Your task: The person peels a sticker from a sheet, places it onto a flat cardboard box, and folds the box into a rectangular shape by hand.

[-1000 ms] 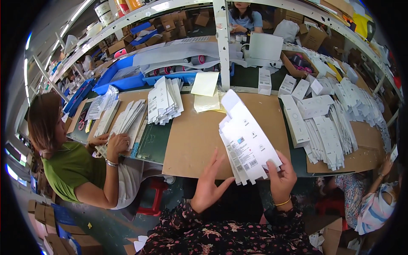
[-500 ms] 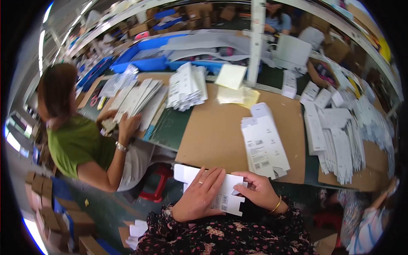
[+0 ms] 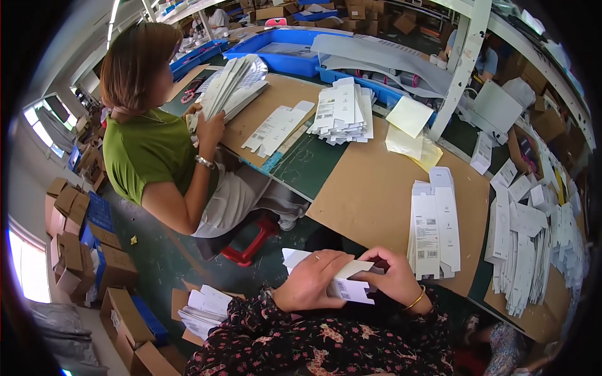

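Note:
A white folding carton [image 3: 352,291], partly opened into a box shape, is held low in front of my body, just off the table's near edge. My left hand [image 3: 317,281] wraps over it, fingers on top and thumb below. At the carton's right end my right hand [image 3: 392,279] is closed, thumb and fingers gripping the open end, part of which they cover. A stack of flat white cartons [image 3: 427,232] lies on the cardboard sheet [image 3: 360,194] beyond my right hand.
A co-worker in a green top [image 3: 157,150] holds several flat cartons at the left. More white cartons [image 3: 345,109] are piled mid-table, others [image 3: 523,263] at the right. A white post [image 3: 461,75] rises behind. On the floor are a red stool [image 3: 254,241] and a box of cartons [image 3: 207,307].
My view has swung left. The carton has gone from flat to partly opened between my hands. The co-worker has lifted a bundle of cartons off the table.

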{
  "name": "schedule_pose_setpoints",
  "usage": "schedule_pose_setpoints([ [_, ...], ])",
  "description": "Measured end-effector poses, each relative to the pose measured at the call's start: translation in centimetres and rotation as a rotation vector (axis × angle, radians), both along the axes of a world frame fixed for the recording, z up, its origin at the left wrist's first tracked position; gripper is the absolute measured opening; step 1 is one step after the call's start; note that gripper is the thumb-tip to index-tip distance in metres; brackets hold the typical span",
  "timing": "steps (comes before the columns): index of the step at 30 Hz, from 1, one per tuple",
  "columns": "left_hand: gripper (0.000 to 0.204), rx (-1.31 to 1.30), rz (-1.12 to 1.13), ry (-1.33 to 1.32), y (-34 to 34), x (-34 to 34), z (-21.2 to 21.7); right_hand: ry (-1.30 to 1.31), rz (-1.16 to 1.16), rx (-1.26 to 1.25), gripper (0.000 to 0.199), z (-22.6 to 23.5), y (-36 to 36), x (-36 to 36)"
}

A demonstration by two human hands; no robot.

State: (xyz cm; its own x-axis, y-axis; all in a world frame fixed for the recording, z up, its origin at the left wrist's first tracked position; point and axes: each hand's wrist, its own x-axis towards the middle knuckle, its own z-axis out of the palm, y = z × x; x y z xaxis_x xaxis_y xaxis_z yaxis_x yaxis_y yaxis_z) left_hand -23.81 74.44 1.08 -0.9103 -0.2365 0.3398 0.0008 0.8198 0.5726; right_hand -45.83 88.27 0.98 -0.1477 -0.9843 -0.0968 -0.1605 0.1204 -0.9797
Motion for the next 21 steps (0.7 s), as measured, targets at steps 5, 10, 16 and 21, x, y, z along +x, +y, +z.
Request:
schedule_pose_setpoints([
  [5,0.074,0.367,0.277,0.147,-0.8,-0.4,1.3,-0.532,-0.239,-0.128,0.047,-0.1,-2.0,1.6],
  [10,0.062,0.39,0.484,0.202,-3.0,-1.0,-0.2,-0.463,-0.15,-0.19,0.067,-1.5,-4.1,3.6],
  [16,0.059,0.491,0.437,0.214,-2.9,-1.7,-1.2,-0.419,-0.167,-0.289,0.082,-2.6,-4.9,3.9],
  [21,0.058,0.672,0.418,0.301,-1.4,-1.0,-1.1,-0.276,-0.064,-0.287,0.082,-3.2,-3.4,5.0],
])
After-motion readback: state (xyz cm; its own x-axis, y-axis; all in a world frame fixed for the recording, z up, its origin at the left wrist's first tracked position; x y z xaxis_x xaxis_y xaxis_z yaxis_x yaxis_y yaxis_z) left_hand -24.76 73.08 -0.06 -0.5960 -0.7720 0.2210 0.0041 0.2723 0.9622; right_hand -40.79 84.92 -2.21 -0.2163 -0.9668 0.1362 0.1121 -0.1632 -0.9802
